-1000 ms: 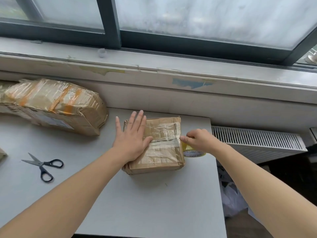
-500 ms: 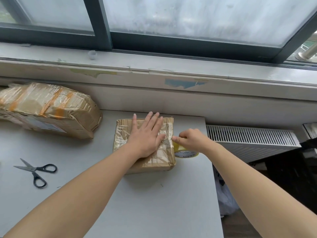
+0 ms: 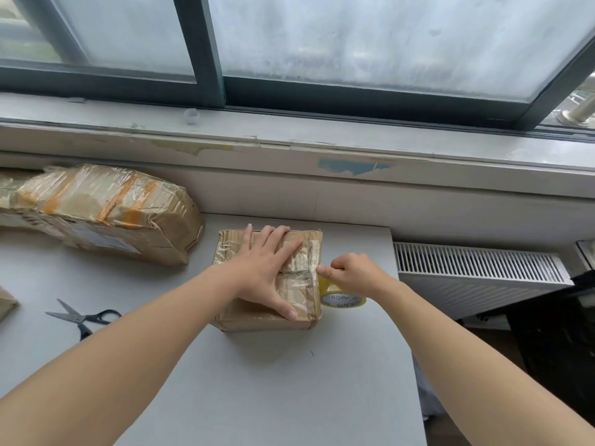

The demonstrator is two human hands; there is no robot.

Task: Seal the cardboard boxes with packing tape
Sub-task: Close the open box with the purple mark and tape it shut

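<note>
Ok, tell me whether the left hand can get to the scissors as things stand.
Probably yes. The left hand presses flat on the small box, holding nothing, and the scissors lie on the table to its left with nothing between. It would have to leave the box.

Scissors point(image 3: 84, 318) lie on the grey table point(image 3: 289, 397), a radiator point(image 3: 476, 268) beside it, perhaps a cap point(image 3: 191, 115) on the sill point(image 3: 322, 133).

Grey table point(image 3: 289, 397) beneath frosted window point(image 3: 370, 43), peeling sill point(image 3: 322, 146), white radiator point(image 3: 476, 268) alongside.

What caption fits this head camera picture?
Left hand presses the small box while right hand holds the tape roll beside it.
</note>
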